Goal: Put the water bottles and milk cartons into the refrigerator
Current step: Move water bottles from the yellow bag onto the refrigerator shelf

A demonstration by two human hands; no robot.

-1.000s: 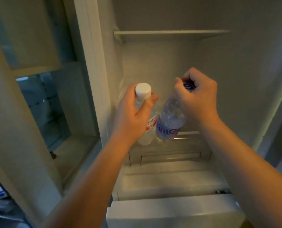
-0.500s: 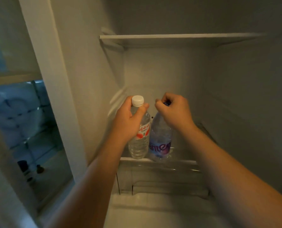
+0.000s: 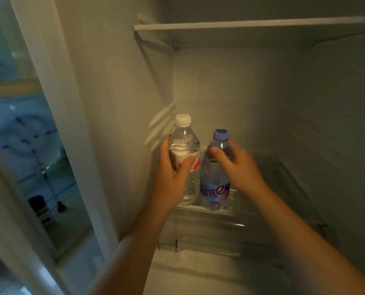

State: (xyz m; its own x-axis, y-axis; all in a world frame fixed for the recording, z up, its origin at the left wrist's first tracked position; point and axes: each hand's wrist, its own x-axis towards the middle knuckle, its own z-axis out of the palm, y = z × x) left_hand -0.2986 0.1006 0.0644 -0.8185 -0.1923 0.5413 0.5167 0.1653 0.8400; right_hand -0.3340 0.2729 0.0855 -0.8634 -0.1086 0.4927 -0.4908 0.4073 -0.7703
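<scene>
Standing upright together mid-frame on the shelf [image 3: 273, 177], the white-capped bottle [image 3: 187, 145] was gripped by the left hand [image 3: 173, 177], the purple-capped bottle [image 3: 214, 188] by the right hand [image 3: 239, 167].

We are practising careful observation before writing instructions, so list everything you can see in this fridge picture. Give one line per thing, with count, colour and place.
white-capped water bottle: 1, clear with a red and white label, upright at the front left of the glass shelf
purple-capped water bottle: 1, clear with a purple label, upright just right of the first bottle
glass shelf: 1, clear, under both bottles
upper shelf: 1, white front edge, above the bottles
drawer: 1, transparent, below the glass shelf
left hand: 1, grips the body of the white-capped water bottle
right hand: 1, blurred, holds the purple-capped water bottle near its shoulder
</scene>
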